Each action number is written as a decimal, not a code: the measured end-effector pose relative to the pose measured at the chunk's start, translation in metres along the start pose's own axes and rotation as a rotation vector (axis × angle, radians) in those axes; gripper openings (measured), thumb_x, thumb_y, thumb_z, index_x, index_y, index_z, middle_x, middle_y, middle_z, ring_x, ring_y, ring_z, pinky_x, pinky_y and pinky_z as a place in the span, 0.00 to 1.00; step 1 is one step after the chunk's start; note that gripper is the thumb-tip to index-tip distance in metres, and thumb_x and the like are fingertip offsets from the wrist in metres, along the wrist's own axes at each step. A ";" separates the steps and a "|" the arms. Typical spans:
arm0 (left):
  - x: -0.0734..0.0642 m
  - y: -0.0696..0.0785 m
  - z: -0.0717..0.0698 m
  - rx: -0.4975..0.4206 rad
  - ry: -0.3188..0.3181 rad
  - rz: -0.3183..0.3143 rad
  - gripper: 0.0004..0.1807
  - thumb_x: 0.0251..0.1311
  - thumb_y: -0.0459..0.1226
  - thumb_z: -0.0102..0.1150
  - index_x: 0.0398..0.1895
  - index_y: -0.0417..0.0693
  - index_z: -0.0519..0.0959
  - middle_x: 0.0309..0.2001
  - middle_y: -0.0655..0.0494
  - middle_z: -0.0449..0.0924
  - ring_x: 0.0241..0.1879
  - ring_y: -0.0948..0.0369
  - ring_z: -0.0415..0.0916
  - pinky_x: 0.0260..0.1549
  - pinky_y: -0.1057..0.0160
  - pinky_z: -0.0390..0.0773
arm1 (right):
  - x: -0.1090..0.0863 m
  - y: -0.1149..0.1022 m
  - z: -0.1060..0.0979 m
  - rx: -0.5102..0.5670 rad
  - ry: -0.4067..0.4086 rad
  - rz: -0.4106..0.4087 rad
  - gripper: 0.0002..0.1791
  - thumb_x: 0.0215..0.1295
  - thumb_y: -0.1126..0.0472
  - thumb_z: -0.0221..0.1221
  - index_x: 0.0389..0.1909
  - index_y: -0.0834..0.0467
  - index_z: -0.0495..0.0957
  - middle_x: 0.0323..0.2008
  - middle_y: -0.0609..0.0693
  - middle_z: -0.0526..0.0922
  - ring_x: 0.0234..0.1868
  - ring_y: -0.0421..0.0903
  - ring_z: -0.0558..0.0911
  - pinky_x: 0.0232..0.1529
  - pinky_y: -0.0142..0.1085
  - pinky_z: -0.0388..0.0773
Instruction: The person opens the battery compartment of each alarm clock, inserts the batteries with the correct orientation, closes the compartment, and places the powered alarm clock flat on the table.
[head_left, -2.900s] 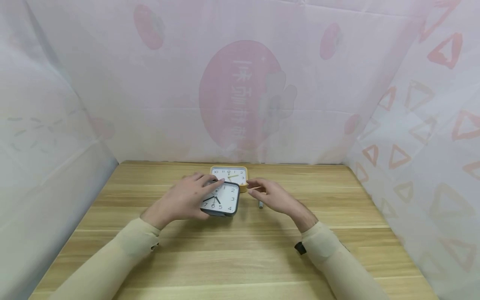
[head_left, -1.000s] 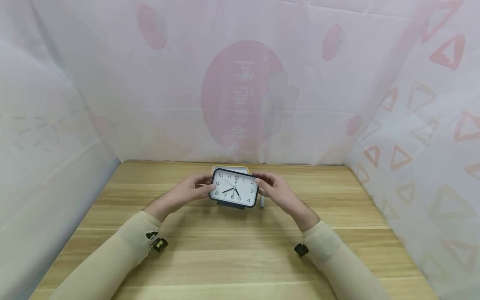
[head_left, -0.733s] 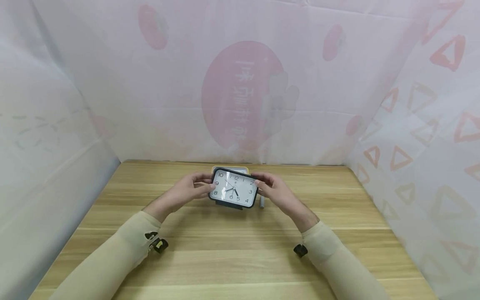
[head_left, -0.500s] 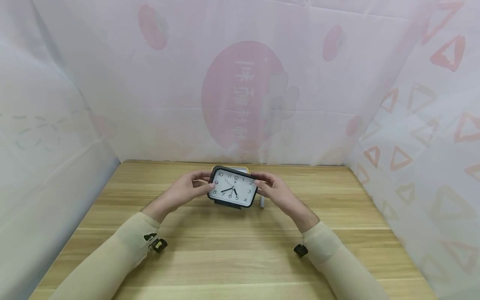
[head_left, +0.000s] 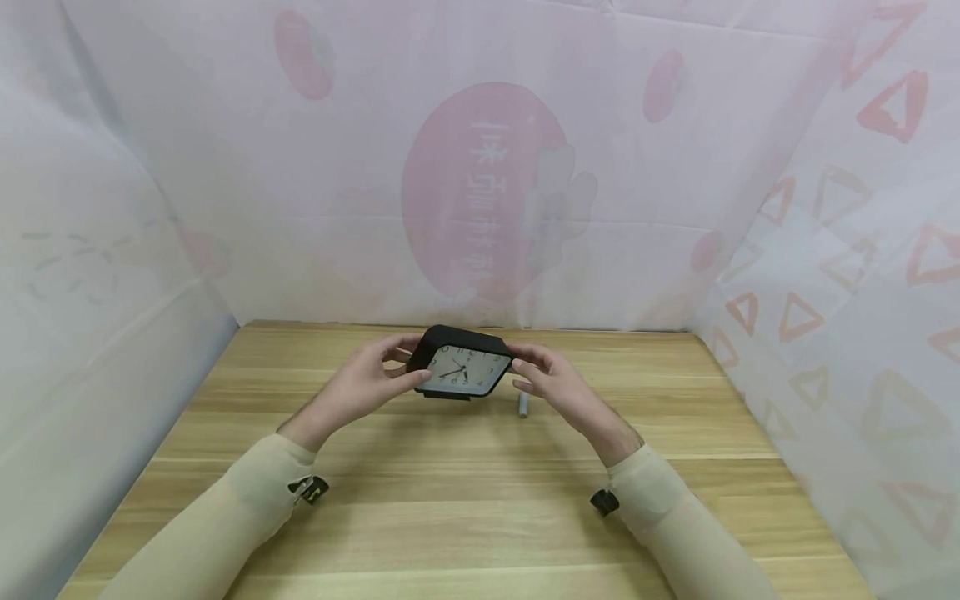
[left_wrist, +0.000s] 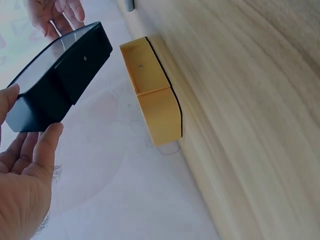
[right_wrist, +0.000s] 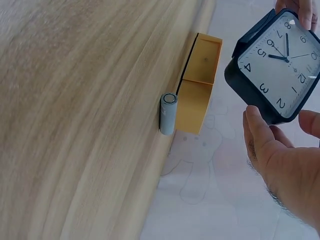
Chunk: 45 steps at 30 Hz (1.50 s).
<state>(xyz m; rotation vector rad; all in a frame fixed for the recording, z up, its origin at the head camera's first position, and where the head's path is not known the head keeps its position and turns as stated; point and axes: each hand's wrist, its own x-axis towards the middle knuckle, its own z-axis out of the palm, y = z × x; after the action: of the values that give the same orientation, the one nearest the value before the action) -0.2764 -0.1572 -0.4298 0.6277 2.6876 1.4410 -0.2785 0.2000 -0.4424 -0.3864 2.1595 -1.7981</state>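
Observation:
A black alarm clock (head_left: 465,367) with a white face is held up off the table between both hands. Its top is tipped toward the head camera, so the face looks downward. The left hand (head_left: 360,383) grips one end, thumb at the face's edge and fingers on the casing. At the opposite end, the right hand (head_left: 562,396) holds the casing, its thumb by the face's corner in the head view. A yellow clock (left_wrist: 152,90) stands on the table beyond; the black one hides it in the head view.
A grey cylindrical battery (right_wrist: 168,115) stands upright on the wooden table (head_left: 480,517), close to the yellow clock. White printed cloth (head_left: 337,208) walls in the table at the back and both sides.
Earlier only the left hand held the black clock, further left; it was brought to the middle and the right hand took its other end. Since then its top has tipped toward the head camera.

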 end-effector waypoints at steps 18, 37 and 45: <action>-0.010 0.014 0.008 0.507 0.257 0.540 0.36 0.64 0.33 0.90 0.74 0.46 0.85 0.63 0.47 0.94 0.61 0.47 0.94 0.59 0.45 0.97 | -0.001 -0.003 0.005 0.085 -0.036 0.032 0.35 0.99 0.54 0.49 0.95 0.65 0.55 0.92 0.70 0.63 0.91 0.67 0.70 0.88 0.55 0.78; -0.012 0.029 0.028 0.986 0.326 0.866 0.32 0.63 0.31 0.88 0.72 0.48 0.90 0.55 0.53 0.95 0.48 0.50 0.95 0.45 0.52 0.98 | 0.002 -0.014 0.023 0.294 0.026 0.109 0.35 0.99 0.55 0.47 0.94 0.69 0.54 0.88 0.74 0.68 0.90 0.71 0.71 0.87 0.54 0.79; -0.014 0.036 0.039 1.072 0.302 0.867 0.32 0.65 0.28 0.84 0.72 0.50 0.90 0.54 0.55 0.93 0.48 0.52 0.93 0.42 0.56 0.96 | 0.004 -0.019 0.031 0.312 0.027 0.163 0.35 0.99 0.54 0.49 0.94 0.66 0.56 0.83 0.70 0.74 0.70 0.51 0.88 0.84 0.51 0.83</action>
<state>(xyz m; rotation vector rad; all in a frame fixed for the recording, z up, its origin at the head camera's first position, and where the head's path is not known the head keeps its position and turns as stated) -0.2432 -0.1141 -0.4256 1.8898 3.4627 -0.1682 -0.2693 0.1670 -0.4295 -0.1096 1.8242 -2.0095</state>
